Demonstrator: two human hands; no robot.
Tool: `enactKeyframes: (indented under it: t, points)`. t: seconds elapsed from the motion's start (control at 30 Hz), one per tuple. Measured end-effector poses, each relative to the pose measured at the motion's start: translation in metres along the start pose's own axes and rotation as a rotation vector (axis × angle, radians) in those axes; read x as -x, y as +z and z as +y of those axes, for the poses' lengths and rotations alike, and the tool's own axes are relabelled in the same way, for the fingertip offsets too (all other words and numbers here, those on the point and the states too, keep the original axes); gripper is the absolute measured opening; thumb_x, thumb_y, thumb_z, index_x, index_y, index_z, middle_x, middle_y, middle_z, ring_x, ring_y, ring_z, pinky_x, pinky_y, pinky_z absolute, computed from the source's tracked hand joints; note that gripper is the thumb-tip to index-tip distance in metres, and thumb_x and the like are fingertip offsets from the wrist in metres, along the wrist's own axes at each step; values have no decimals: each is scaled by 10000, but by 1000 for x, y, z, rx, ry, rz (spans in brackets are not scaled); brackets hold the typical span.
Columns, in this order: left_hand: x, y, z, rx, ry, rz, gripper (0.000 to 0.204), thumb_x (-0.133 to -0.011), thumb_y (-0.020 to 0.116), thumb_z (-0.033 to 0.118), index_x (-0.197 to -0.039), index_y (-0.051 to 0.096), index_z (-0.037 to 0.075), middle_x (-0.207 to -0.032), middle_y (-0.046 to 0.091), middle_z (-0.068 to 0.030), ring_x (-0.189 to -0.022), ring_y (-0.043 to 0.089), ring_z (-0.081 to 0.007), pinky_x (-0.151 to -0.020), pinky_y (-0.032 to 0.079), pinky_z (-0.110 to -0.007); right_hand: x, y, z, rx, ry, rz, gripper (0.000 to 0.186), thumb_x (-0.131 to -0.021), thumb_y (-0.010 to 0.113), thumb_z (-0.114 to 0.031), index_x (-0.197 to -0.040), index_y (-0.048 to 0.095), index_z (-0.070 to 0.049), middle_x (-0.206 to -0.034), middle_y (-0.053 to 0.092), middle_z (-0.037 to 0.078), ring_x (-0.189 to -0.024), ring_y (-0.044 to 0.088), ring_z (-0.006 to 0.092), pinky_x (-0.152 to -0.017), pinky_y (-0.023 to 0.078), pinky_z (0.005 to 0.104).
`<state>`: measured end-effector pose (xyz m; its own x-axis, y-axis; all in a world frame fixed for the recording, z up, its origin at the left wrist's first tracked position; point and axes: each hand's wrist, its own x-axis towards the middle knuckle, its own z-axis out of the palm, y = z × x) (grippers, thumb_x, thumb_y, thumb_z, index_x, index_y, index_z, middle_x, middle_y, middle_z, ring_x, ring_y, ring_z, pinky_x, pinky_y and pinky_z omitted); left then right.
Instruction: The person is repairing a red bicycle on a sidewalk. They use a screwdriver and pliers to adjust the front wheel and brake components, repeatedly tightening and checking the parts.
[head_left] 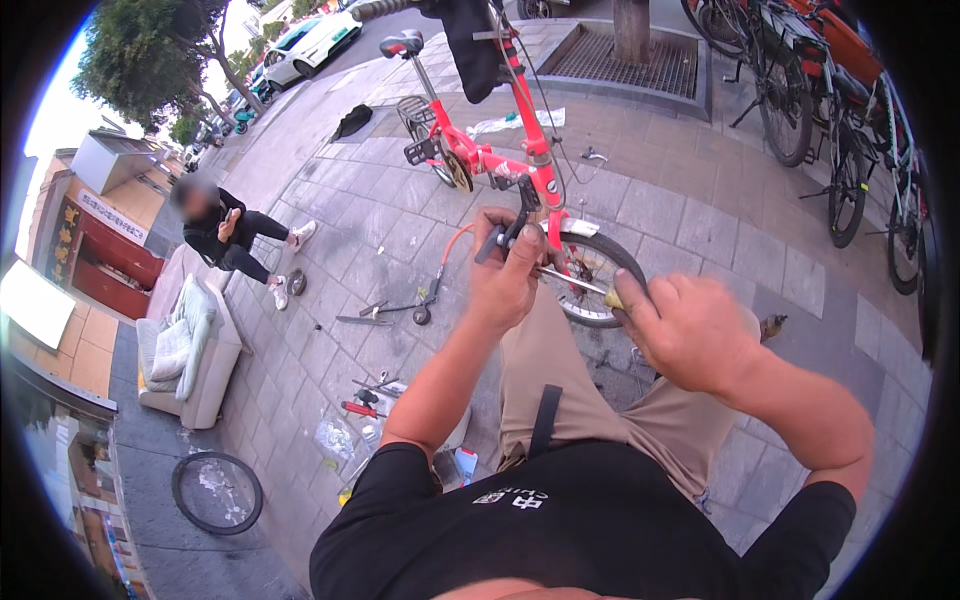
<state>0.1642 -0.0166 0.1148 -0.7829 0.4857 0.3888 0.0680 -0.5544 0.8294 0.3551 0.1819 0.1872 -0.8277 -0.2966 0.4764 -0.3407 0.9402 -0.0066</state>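
The left hand (508,278) is gripping a black part (489,244); the right hand (692,332), apart, is holding a screwdriver (574,281) toward it, work seemingly sitting unfinished

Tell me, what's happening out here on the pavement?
A person's left hand grips a small dark part, while the right hand holds a thin metal tool, its shaft running toward the left hand. A red bicycle stands just in front. A red-handled tool lies off to the left, and another person sits farther away.
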Motion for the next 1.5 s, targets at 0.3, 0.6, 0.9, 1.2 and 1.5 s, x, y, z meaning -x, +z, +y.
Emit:
enactKeyframes:
  t: [0.3, 0.6, 0.9, 1.2, 1.5]
  points:
    - [7, 15, 5, -116, 161, -163, 303, -1069, 659, 193, -1162, 394, 81, -954, 612, -88, -854, 662, -187, -763, 563, -376, -5, -16, 14, -1519, 1045, -732, 403, -1032, 683, -320, -1206, 679, 44, -666, 536, 12, -559, 544, 131, -459, 406, 273]
    - [8, 18, -12, -47, -19, 8, 312, -1066, 672, 201, -1161, 399, 84, -936, 615, -78, -800, 660, -166, -705, 573, -376, 14, 3, 8, -238, 124, 19, 371, -1029, 677, -287, -1225, 689, 27, -739, 596, 52, -552, 556, 161, -511, 456, 319]
    - [12, 40, 0, -130, 253, -166, 354, -1038, 713, 193, -1188, 414, 75, -899, 596, -64, -778, 634, -150, -722, 556, -332, 23, -10, 31, -1536, 862, -560, 401, -1059, 666, -348, -1150, 698, 41, -702, 565, 28, -548, 508, 83, -492, 446, 283]
    - [11, 41, -14, -2, -11, 21, 294, -1059, 678, 177, -1158, 416, 85, -889, 573, -28, -758, 580, -106, -735, 558, -326, 23, -14, 13, -333, 203, -97, 375, -963, 744, -253, -1192, 709, 43, -727, 654, 132, -604, 597, 159, -576, 490, 346]
    - [29, 43, -7, -134, 308, -265, 360, -1040, 714, 248, -1165, 422, 77, -982, 576, -84, -842, 629, -164, -718, 517, -334, 31, -22, 25, -1710, 1063, -797, 500, -1084, 611, -442, -1293, 683, 7, -685, 506, 12, -474, 405, 76, -410, 315, 262]
